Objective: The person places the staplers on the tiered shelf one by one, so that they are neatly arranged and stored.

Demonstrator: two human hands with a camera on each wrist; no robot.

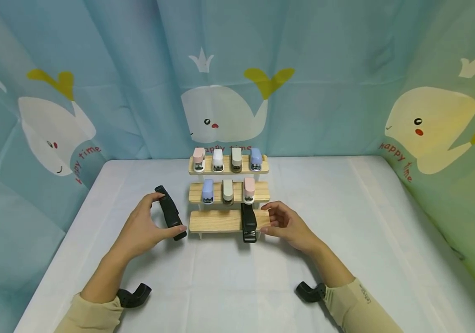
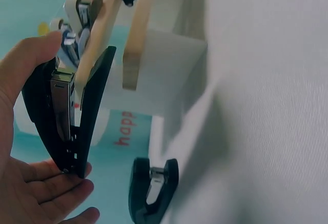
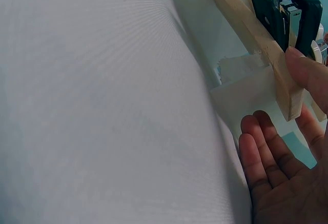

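Note:
In the head view my left hand (image 1: 143,231) holds a black stapler (image 1: 170,208) by its ends, thumb at one and fingers at the other, above the table left of a three-tier wooden stand (image 1: 214,222). The left wrist view shows that stapler (image 2: 61,106) with its jaws spread. Behind it a second black stapler (image 2: 154,190) is seen. At the stand's right end, my right hand (image 1: 289,226) pinches the bottom shelf (image 3: 289,93), thumb in front and a finger behind. Beside that thumb another black stapler (image 1: 249,224) lies across the bottom shelf.
Small pink, white, grey and blue staplers line the top shelf (image 1: 227,169). Blue, grey and pink ones stand on the middle shelf (image 1: 196,193). A white cloth covers the table (image 1: 346,208), and a whale-print curtain (image 1: 325,115) hangs behind and along the sides.

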